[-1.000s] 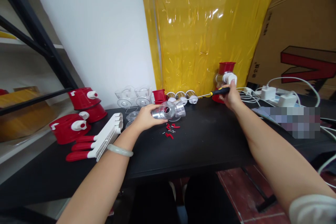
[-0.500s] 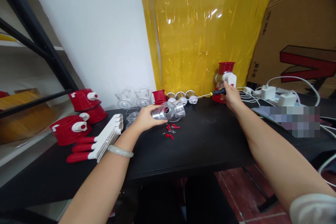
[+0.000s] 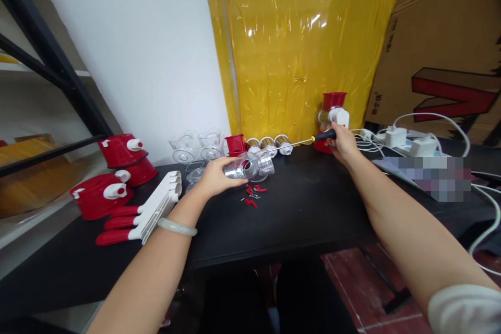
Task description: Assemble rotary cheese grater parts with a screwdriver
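My left hand (image 3: 216,176) is wrapped around a clear plastic housing (image 3: 255,164), a tubular piece with a round opening, held above the black table. In my right hand (image 3: 344,145) is a long screwdriver (image 3: 324,135) with a black and yellow handle. Its shaft points left, and the tip reaches the clear housing; whether it sits in a screw is too small to tell. Below the housing lie small red plastic clips (image 3: 250,202) and several tiny screws (image 3: 255,196). Just behind my right hand stands an assembled red and clear grater (image 3: 333,102).
Metal grating drums (image 3: 282,144), a red hopper (image 3: 235,144) and clear housings (image 3: 186,145) line the wall. On the left are red bases (image 3: 100,195) and white handles with red grips (image 3: 144,214). White chargers (image 3: 422,147) and cables lie at the right, before a cardboard box (image 3: 442,47).
The whole view has shifted slightly, with things appearing a little further left. Both hands keep their holds on the housing and the screwdriver, in nearly the same pose.
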Demonstrator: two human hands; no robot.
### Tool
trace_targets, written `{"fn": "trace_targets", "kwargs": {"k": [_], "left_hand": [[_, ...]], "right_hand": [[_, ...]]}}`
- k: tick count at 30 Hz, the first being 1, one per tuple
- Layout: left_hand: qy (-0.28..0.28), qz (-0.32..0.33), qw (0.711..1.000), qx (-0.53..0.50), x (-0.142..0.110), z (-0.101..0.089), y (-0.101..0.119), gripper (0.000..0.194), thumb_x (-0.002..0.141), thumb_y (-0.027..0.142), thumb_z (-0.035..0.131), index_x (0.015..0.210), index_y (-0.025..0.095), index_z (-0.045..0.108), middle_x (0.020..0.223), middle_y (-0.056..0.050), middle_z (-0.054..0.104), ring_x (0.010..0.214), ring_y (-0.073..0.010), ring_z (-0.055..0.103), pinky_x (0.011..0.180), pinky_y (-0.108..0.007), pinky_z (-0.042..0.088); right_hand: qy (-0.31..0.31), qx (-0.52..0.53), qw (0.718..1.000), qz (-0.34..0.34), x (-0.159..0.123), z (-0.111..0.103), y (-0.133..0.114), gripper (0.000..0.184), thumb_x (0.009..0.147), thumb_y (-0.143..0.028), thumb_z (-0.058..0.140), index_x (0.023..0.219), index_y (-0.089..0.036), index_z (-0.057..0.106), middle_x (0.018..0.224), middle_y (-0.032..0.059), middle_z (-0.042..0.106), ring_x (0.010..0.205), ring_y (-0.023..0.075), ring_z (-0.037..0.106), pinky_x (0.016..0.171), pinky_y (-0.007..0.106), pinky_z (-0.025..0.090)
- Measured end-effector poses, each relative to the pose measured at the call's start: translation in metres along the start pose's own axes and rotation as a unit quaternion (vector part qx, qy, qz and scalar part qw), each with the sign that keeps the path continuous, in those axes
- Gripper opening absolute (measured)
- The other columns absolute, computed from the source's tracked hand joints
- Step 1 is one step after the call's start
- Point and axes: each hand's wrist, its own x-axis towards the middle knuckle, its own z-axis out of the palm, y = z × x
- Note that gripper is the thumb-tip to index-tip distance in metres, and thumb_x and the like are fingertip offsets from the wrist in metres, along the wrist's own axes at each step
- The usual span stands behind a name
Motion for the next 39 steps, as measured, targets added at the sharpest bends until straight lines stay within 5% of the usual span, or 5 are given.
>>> {"fn": "trace_targets", "kwargs": {"k": [6,12,23,29,39], "left_hand": [[-0.006,0.009,1.0,0.007,0.0,0.001,-0.003,0.063,0.059,0.045,0.084,0.114,0.018,0.068,0.108,-0.009,0.071,0.097,-0.0244,0.066,0.086,-0.038,0.052],[-0.004,0.01,1.0,0.011,0.0,0.002,-0.003,0.063,0.059,0.045,0.084,0.115,0.018,0.068,0.109,-0.009,0.071,0.098,-0.0243,0.066,0.086,-0.037,0.051],[-0.003,0.011,1.0,0.012,0.0,0.002,-0.005,0.064,0.059,0.046,0.084,0.114,0.017,0.068,0.109,-0.009,0.071,0.098,-0.0245,0.066,0.087,-0.038,0.051],[0.0,0.01,1.0,0.008,0.0,0.001,-0.006,0.061,0.059,0.045,0.084,0.112,0.018,0.069,0.109,-0.009,0.071,0.099,-0.0244,0.065,0.087,-0.038,0.05],[0.0,0.01,1.0,0.004,-0.001,0.0,-0.001,0.059,0.058,0.042,0.085,0.11,0.018,0.069,0.103,-0.008,0.072,0.094,-0.0237,0.066,0.084,-0.038,0.051]], "right_hand": [[-0.049,0.118,0.991,0.038,-0.009,0.002,-0.01,0.03,0.077,-0.052,0.056,0.072,-0.022,0.055,0.069,0.0019,0.062,0.063,0.0166,0.062,0.049,0.029,0.051],[0.066,-0.1,0.993,-0.017,0.004,0.002,0.007,0.039,0.067,-0.053,0.074,0.067,-0.021,0.051,0.048,-0.0057,0.046,0.036,0.0079,0.04,0.032,0.02,0.028],[-0.071,0.134,0.987,0.048,-0.01,0.001,-0.014,0.041,0.078,-0.061,0.055,0.072,-0.021,0.057,0.068,0.0033,0.062,0.061,0.0167,0.061,0.046,0.028,0.047],[0.03,-0.028,0.999,-0.008,-0.002,0.005,0.0,0.037,0.078,-0.053,0.064,0.065,-0.02,0.055,0.038,-0.0077,0.034,0.029,0.0061,0.024,0.03,0.021,0.018],[-0.026,0.081,0.996,0.017,-0.008,0.001,-0.006,0.036,0.079,-0.055,0.056,0.066,-0.021,0.054,0.052,-0.001,0.052,0.043,0.0123,0.049,0.037,0.025,0.04]]}}
